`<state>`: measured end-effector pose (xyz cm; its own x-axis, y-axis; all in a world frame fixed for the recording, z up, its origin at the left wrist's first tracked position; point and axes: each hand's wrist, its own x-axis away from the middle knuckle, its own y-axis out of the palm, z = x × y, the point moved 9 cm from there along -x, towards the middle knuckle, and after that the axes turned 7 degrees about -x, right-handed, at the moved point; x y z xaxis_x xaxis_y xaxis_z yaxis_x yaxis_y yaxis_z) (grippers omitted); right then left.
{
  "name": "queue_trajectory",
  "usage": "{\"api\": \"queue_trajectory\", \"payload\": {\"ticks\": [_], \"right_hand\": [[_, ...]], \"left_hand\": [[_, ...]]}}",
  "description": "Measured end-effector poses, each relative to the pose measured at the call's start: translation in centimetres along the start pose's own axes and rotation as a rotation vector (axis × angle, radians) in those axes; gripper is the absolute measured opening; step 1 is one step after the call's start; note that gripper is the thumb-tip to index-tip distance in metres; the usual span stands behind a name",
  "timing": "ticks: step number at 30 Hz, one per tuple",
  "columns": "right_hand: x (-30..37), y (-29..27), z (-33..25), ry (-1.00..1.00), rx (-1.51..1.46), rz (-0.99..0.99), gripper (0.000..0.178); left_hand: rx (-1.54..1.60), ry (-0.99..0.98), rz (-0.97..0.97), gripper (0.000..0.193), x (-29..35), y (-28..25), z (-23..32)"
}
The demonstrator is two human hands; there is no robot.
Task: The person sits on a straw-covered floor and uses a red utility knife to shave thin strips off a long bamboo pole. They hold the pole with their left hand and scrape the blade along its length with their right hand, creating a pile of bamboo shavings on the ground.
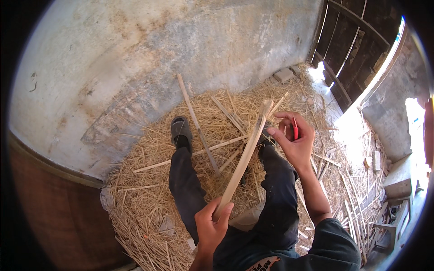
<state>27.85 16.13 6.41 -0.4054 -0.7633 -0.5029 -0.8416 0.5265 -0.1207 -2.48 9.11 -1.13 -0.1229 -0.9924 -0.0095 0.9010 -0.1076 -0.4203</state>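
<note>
My left hand (pixel 211 223) grips the near end of a long pale wooden strip (pixel 244 158) that slants up and away over my legs. Near the strip's far end, my right hand (pixel 294 137) holds a small red-handled tool (pixel 295 128), its fingers curled beside the strip. My legs in dark trousers (pixel 187 185) stretch out over a heap of straw-like shavings, one foot in a dark sandal (pixel 180 128).
Straw and shavings (pixel 144 203) cover the floor, with several loose wooden strips (pixel 194 119) lying across them. A stained concrete wall (pixel 158 54) rises ahead. A dark wooden door (pixel 352 40) stands at the upper right. More cut strips (pixel 357 207) lie at the right.
</note>
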Motion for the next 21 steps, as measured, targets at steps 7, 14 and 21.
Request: {"api": "queue_trajectory", "payload": {"ticks": [7,14,21], "right_hand": [[-0.4,-0.1,0.7,-0.062,0.114,0.009,0.026],[0.3,0.7,-0.9,-0.364,0.261,0.018,0.024],[-0.7,0.8,1.1,-0.146,0.293,-0.106,0.013]], "left_hand": [[-0.034,0.027,0.017,0.023,0.0,0.1,0.0],[-0.083,0.037,0.021,0.024,-0.2,-0.1,0.3],[-0.123,0.045,0.029,0.025,-0.2,-0.5,0.2]]}}
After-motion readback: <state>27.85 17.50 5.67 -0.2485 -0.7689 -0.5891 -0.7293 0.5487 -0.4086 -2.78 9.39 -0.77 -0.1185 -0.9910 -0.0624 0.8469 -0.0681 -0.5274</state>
